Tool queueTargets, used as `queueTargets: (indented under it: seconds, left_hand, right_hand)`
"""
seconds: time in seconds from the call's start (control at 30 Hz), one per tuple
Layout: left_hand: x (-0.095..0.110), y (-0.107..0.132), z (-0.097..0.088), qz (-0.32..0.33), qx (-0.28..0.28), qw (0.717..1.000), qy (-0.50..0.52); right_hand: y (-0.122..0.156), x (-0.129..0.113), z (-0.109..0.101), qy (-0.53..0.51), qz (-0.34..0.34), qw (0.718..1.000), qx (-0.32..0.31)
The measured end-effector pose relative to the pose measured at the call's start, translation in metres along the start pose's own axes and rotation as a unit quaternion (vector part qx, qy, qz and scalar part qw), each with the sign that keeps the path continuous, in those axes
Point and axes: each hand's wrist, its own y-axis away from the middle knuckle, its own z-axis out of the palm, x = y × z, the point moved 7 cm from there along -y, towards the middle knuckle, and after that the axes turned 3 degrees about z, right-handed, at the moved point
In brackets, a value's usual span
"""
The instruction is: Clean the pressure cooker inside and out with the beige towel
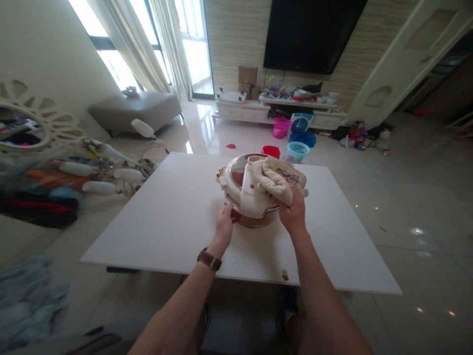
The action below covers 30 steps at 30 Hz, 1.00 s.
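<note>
A white and brownish electric pressure cooker (246,195) stands on the white table (148,217), its rounded lid towards me. My left hand (224,223) grips the cooker's lower left edge with its fingers; a brown watch strap is round that wrist. In my right hand (293,212) is a bunched beige cloth (275,180) with dark print on one part. The cloth lies against the right side of the lid and covers much of it. My right fingertips are partly hidden in the fabric.
A small sticker (284,274) is at the table's near edge. Beyond the far edge stand a light blue basket (297,152), a red container (270,151) and a pink basket (281,128). White lamp shades (127,175) and cables are close to the table's left side.
</note>
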Motion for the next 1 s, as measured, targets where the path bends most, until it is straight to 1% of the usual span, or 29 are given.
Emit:
queueTargets:
  seconds: [0.07, 0.23, 0.37, 0.47, 0.57, 0.67, 0.73, 0.8, 0.87, 0.93, 1.0]
  left_hand:
    - [-0.002, 0.0, 0.0, -0.002, 0.005, 1.0, 0.005]
    - [-0.005, 0.0, 0.001, 0.0, 0.021, 1.0, 0.019]
    - [-0.004, 0.0, 0.001, 0.005, 0.015, 1.0, 0.008]
    - [-0.001, 0.001, 0.001, 0.016, 0.019, 1.0, 0.004]
    - [0.001, 0.001, 0.0, 0.028, 0.035, 0.999, 0.006]
    - [0.001, 0.0, 0.0, 0.032, 0.054, 0.998, 0.01]
    - [0.001, -0.001, -0.001, 0.036, 0.061, 0.997, 0.012]
    - [0.002, -0.002, -0.002, 0.045, 0.066, 0.997, 0.015]
    - [0.002, -0.004, -0.002, 0.053, 0.07, 0.996, 0.019]
    - [0.002, -0.005, -0.003, 0.053, 0.073, 0.996, 0.022]
    - [0.001, -0.005, -0.002, 0.05, 0.075, 0.996, 0.021]
  right_hand:
    - [-0.004, 0.002, 0.0, 0.001, 0.019, 1.0, 0.001]
    - [-0.012, -0.025, 0.013, 0.021, 0.017, 0.998, -0.063]
    - [-0.012, -0.027, 0.017, 0.018, 0.019, 0.997, -0.067]
    - [0.005, -0.025, 0.021, 0.039, 0.005, 0.998, -0.039]
    - [0.034, -0.022, 0.025, 0.05, -0.019, 0.998, -0.013]
    - [0.061, -0.014, 0.027, 0.05, -0.042, 0.998, -0.025]
    - [0.072, -0.004, 0.025, 0.045, -0.038, 0.998, -0.021]
    - [0.076, 0.009, 0.019, 0.018, -0.016, 1.0, 0.015]
    - [0.079, 0.022, 0.016, -0.031, 0.027, 0.997, 0.065]
    - [0.083, 0.037, 0.018, -0.086, 0.099, 0.985, 0.108]
    - [0.09, 0.054, 0.026, -0.136, 0.195, 0.962, 0.132]
